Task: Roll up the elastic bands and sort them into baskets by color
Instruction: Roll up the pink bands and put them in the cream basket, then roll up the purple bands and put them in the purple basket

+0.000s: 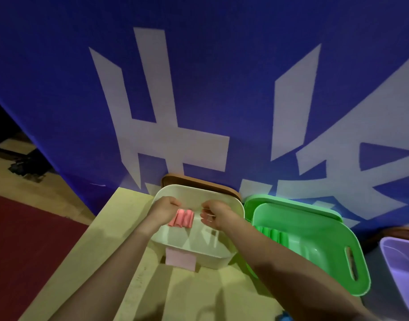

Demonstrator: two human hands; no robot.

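Sorting looks partly done: pink rolled bands (181, 218) lie in the cream basket (212, 258), right beside the left hand (165, 208), and green rolls (273, 235) sit in the green basket (326, 228) to the outside of the right hand (216, 214). Both hands are curled; blur hides whether either grips anything. The purple basket (398, 256), farther out, shows no rolls. The pink label (180, 259) looks blank; the blue backdrop (60, 66) carries large white characters, cropped and unreadable

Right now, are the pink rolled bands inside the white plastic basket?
Inside: the pink rolled bands sit within the white plastic basket's walls.
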